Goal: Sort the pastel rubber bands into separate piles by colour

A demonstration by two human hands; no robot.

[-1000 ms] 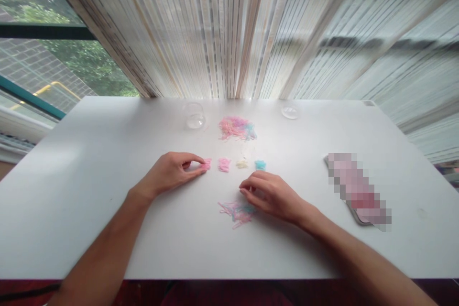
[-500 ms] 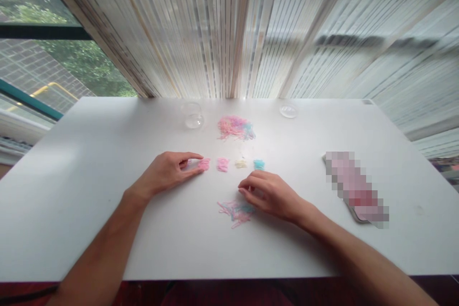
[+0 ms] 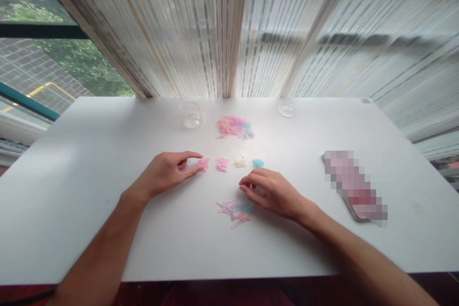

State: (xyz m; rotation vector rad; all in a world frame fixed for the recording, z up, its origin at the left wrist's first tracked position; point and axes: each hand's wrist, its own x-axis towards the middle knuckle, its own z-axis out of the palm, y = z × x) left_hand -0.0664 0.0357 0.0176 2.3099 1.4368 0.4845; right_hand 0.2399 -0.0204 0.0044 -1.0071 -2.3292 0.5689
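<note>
The left hand [image 3: 172, 170], pinch parted, sits at a pink bundle [image 3: 203, 164] on the table [image 3: 172, 253]; the right hand [image 3: 270, 191] curls, hold unclear to me; the bundle looks light, soft, best pinched across its middle

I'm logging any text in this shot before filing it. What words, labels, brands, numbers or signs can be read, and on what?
Readable text: none.
Small grey patch at the far right corner of the white table: too small to tell whether it bears print.
Pink flat object on the right: pixelated, so nothing can be read.
Clear round container: no lettering can be made out.
</note>
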